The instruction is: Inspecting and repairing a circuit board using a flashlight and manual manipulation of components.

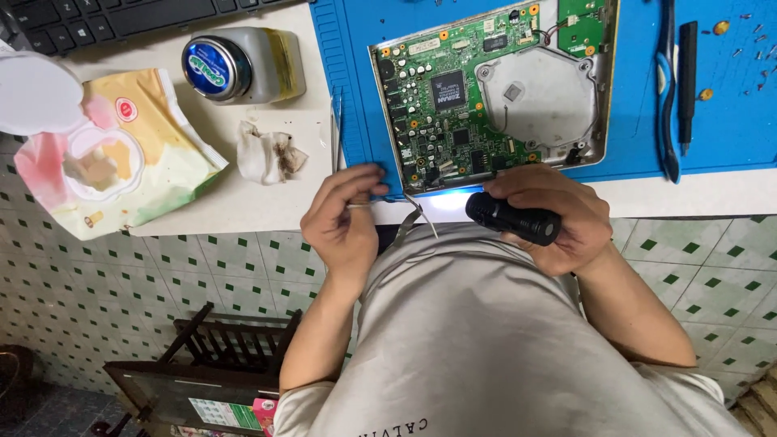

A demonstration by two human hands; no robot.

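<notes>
A green circuit board (pixel 453 89) in a metal frame lies on a blue work mat (pixel 647 81). My right hand (pixel 558 214) grips a small black flashlight (pixel 514 218) at the table's near edge, its lit end aimed at the board's near side. My left hand (pixel 348 214) pinches metal tweezers (pixel 411 217) whose tips reach toward the board's near left corner. The left fingers rest on the mat's edge.
A wet-wipe pack (pixel 113 154) with its lid open, a glass jar with a blue lid (pixel 235 65) and a crumpled dirty wipe (pixel 271 154) sit at left. A black keyboard (pixel 121 16) lies beyond. Blue-handled pliers (pixel 668 89), a black screwdriver (pixel 687 81) and loose screws (pixel 757 48) lie right.
</notes>
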